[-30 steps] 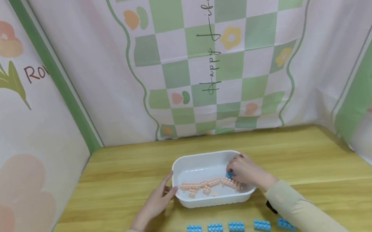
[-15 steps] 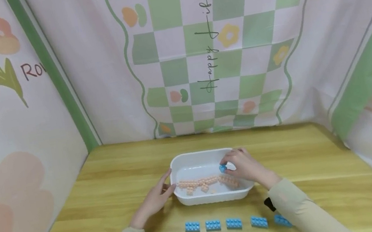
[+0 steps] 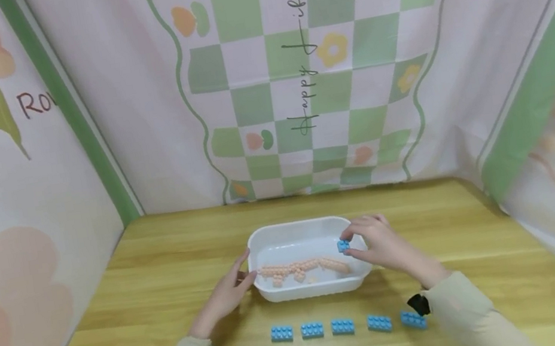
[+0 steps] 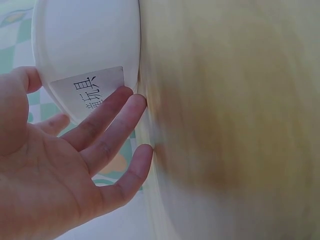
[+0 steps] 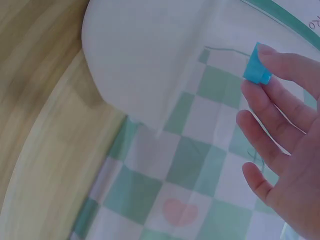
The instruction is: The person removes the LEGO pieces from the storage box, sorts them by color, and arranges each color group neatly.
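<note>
A white plastic bin (image 3: 307,290) stands on the wooden table, with peach building bricks (image 3: 290,269) joined in a strip inside it. My left hand (image 3: 229,291) rests against the bin's left end. In the left wrist view its fairly straight fingers lie along the bin's labelled side (image 4: 90,92), thumb at the rim. Over the bin's right end, my right hand (image 3: 384,244) pinches a small blue building brick (image 5: 257,67) between thumb and fingertips; its other fingers are spread loosely. In front of the bin, several larger blue bricks (image 3: 312,330) form a spaced row on the table.
The wooden table (image 3: 184,236) reaches back to a hanging cloth (image 3: 289,74) with green and white checks. Patterned cloth (image 3: 1,180) also hangs along the left side. The rightmost blue brick (image 3: 413,319) lies close to the right wrist's black strap (image 3: 419,304).
My right hand has lifted the small blue brick from among the peach bricks to the bin's right end, and has shifted right. My left hand stays at the bin. The head view has shifted slightly.
</note>
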The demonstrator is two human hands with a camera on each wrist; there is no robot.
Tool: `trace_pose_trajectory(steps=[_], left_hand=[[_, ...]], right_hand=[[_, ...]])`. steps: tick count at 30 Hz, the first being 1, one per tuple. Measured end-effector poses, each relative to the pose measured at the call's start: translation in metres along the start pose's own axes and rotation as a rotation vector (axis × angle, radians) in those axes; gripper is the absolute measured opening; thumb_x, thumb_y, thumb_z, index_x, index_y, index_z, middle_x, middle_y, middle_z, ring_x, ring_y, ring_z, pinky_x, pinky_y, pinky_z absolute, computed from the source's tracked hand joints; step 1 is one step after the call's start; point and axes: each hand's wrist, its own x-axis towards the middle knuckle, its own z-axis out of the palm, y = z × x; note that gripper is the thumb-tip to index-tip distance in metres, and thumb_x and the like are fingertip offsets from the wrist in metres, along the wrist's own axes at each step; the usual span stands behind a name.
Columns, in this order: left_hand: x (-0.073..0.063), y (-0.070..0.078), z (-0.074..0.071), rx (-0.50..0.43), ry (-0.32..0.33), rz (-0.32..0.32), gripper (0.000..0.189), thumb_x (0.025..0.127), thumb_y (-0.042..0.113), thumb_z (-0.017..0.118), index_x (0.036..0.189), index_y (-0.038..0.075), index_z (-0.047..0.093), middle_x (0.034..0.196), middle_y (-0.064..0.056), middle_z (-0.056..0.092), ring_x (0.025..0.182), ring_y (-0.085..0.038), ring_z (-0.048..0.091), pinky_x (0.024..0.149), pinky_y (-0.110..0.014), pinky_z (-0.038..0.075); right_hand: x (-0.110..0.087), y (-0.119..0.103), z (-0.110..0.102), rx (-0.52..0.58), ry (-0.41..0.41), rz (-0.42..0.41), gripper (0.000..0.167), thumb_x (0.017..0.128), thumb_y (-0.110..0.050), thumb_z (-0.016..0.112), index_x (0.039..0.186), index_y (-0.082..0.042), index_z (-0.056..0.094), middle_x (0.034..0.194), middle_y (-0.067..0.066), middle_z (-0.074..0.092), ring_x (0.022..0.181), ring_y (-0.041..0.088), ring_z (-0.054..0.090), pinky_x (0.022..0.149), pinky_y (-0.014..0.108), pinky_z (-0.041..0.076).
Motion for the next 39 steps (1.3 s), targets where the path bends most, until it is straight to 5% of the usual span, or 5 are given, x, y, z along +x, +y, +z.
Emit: trace_pose_trajectory(steps=[23, 39], left_hand=[[-0.003, 0.004, 0.000, -0.016, 0.010, -0.021, 0.059, 0.097, 0.030, 0.051, 0.149, 0.019, 0.025, 0.108, -0.013, 0.066, 0.096, -0.024, 0.063, 0.085, -0.042, 0.054], [-0.002, 0.007, -0.002, -0.002, -0.021, -0.037, 0.059, 0.097, 0.030, 0.050, 0.150, 0.018, 0.024, 0.112, -0.017, 0.065, 0.098, -0.026, 0.063, 0.086, -0.043, 0.054]], right_hand=[[-0.096, 0.020, -0.044, -0.062, 0.142, 0.101, 0.027, 0.065, -0.012, 0.082, 0.087, -0.018, 0.068, 0.084, -0.008, 0.067, 0.085, 0.021, 0.060, 0.082, 0.047, 0.035], [-0.149, 0.028, -0.044, -0.128, 0.070, 0.231, 0.030, 0.061, -0.015, 0.084, 0.083, -0.024, 0.066, 0.080, -0.014, 0.066, 0.084, 0.017, 0.059, 0.077, 0.035, 0.031]])
